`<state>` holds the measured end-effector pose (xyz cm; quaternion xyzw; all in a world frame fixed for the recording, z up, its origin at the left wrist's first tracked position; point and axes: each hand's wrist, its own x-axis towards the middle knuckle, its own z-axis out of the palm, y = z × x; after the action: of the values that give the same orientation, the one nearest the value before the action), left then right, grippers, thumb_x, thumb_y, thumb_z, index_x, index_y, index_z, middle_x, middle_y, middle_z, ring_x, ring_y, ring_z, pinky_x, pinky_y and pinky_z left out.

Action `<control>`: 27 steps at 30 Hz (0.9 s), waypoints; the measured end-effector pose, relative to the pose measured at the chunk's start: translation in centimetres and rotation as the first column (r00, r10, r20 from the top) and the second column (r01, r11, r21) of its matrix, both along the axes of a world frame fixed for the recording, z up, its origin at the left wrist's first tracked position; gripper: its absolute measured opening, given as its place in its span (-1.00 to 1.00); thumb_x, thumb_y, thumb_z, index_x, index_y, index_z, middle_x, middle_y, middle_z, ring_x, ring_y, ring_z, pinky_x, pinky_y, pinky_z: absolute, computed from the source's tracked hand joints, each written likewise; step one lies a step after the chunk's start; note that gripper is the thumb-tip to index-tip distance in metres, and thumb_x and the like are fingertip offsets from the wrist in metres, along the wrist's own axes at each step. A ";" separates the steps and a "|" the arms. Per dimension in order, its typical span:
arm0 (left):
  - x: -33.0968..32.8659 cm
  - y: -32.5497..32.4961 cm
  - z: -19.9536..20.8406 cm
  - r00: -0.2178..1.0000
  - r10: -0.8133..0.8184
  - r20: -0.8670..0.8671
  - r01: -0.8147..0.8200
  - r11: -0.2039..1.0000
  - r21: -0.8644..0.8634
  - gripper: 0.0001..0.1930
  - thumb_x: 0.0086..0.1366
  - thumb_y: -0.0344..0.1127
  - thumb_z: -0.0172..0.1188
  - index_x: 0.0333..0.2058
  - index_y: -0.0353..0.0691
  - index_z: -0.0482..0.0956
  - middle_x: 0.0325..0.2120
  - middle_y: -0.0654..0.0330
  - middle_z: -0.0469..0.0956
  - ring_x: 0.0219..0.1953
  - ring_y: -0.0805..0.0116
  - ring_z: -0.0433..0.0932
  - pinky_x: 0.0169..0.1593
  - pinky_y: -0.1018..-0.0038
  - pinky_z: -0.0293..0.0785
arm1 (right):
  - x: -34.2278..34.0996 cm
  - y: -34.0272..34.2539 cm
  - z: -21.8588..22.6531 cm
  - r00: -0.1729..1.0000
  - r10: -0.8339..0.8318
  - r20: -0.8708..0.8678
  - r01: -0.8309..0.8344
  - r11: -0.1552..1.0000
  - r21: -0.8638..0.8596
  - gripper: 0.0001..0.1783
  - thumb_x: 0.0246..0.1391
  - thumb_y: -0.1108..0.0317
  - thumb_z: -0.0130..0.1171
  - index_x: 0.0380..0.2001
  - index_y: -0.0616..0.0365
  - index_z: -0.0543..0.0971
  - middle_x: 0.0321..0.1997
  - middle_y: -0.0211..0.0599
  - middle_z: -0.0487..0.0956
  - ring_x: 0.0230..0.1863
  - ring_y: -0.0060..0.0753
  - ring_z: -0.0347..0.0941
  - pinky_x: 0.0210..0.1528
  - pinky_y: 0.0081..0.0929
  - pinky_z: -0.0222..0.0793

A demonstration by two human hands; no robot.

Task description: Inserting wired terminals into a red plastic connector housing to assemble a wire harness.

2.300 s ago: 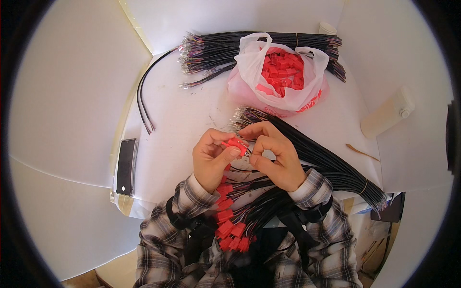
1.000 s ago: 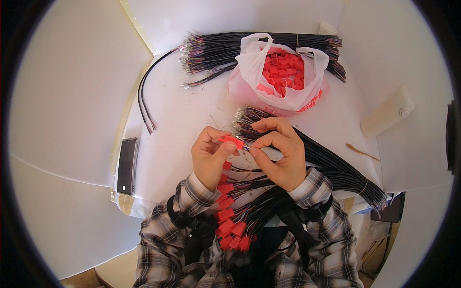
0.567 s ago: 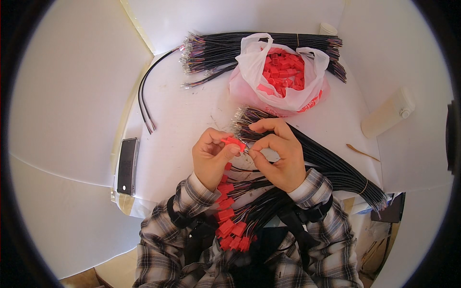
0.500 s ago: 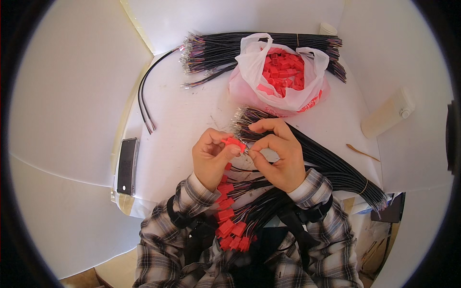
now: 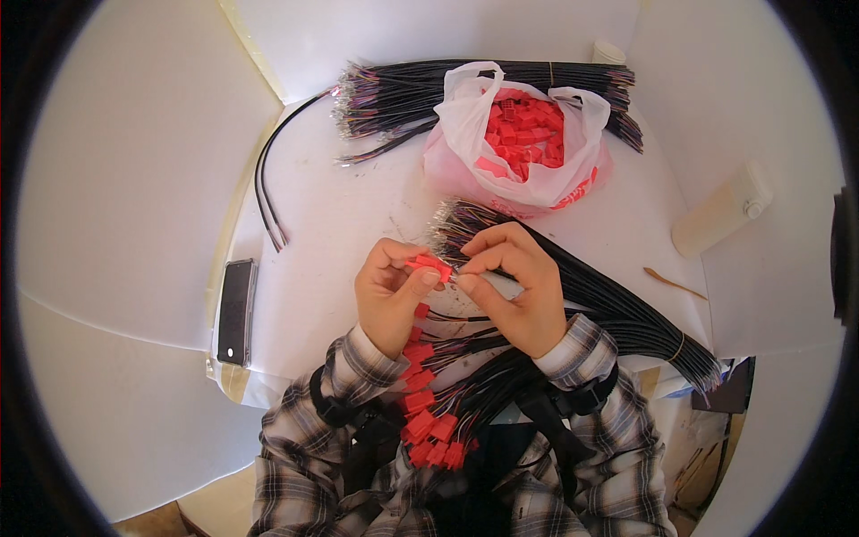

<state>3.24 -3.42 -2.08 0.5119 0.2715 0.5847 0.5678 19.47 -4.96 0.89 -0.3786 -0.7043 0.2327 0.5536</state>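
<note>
Between the thumb and fingers of my left hand is a red plastic connector housing. My right hand pinches a thin wire end at the housing's right side; the fingertips hide most of that wire. Just beyond my hands lies a bundle of black cables with stripped, metal-tipped wire ends toward the left. Below my hands, toward my lap, hang several cables fitted with red connectors.
A white plastic bag full of red housings stands at the back, before a larger black cable bundle. Two loose cables and a phone lie left. At right are a cream bottle and a thin brown stick.
The red housing has tilted and shifted slightly left in my left hand. My right fingers have moved a little left and changed their pinch beside it.
</note>
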 end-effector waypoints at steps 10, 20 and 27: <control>0.1 -0.1 -0.2 0.999 -0.024 0.023 0.021 0.995 0.094 -0.78 0.07 -0.57 0.13 -0.30 -0.31 0.32 -0.36 0.11 0.46 -0.32 0.43 0.45 -0.19 0.53 0.38 | 0.3 0.2 -1.5 0.927 0.150 -0.343 -0.276 0.893 -0.356 -0.88 -0.16 0.46 0.20 -0.57 0.29 0.48 -0.53 -0.40 0.46 -0.44 -0.63 0.34 -0.35 -0.62 0.26; 0.1 0.2 -0.4 1.000 0.000 0.023 -0.001 1.000 0.020 -0.82 0.11 -0.47 0.12 -0.30 -0.30 0.34 -0.42 0.15 0.48 -0.39 0.46 0.44 -0.26 0.56 0.38 | 0.3 0.1 -1.1 0.764 0.023 -0.645 -0.395 0.806 -0.440 -0.91 -0.04 0.48 0.10 -0.42 0.26 0.47 -0.49 -0.44 0.48 -0.44 -0.71 0.34 -0.35 -0.75 0.26; 0.2 0.3 -0.2 0.999 0.028 0.042 -0.026 0.999 -0.035 -0.80 0.12 -0.44 0.13 -0.28 -0.30 0.35 -0.44 0.17 0.48 -0.43 0.48 0.43 -0.29 0.57 0.38 | 0.3 0.1 -1.4 0.886 0.069 -0.458 -0.261 0.892 -0.370 -0.94 -0.05 0.50 0.07 -0.50 0.26 0.42 -0.49 -0.43 0.43 -0.41 -0.63 0.33 -0.33 -0.69 0.24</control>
<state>3.42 -3.09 -2.28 0.4859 0.2764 0.5983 0.5741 19.73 -4.89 -0.51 -0.3650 -0.5267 0.5046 0.5786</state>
